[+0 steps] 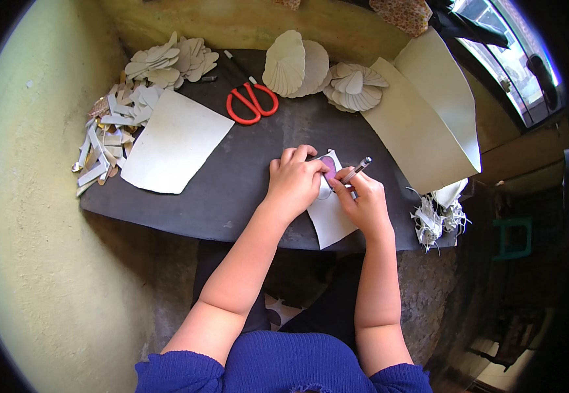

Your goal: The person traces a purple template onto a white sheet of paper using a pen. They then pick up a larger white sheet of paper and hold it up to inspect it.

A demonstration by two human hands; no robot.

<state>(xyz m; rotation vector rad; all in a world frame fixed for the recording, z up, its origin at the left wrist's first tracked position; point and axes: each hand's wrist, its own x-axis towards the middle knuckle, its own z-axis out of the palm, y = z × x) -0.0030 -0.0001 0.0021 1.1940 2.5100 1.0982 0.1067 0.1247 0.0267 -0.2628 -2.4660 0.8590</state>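
My right hand (pixel 364 198) is closed round a pen (pixel 358 170), whose clear barrel and dark end stick up past the fingers. The pen tip is hidden by the fingers. Under both hands lies a narrow piece of white sheet (pixel 332 224). On that piece is a small purple template (pixel 329 166) with a rounded end, partly covered by my fingers. My left hand (pixel 295 180) bends over the template from the left and holds it down with the fingertips. The two hands are close together, the right one at the template's right edge.
Red-handled scissors (pixel 253 105) lie at the back of the dark table (pixel 245 177). A white sheet (pixel 174 143) and a heap of offcuts (pixel 111 134) are at left. Cut oval pieces (pixel 284 64) stand behind. A large curled sheet (pixel 422 131) and stringy scraps (pixel 438 213) are at right.
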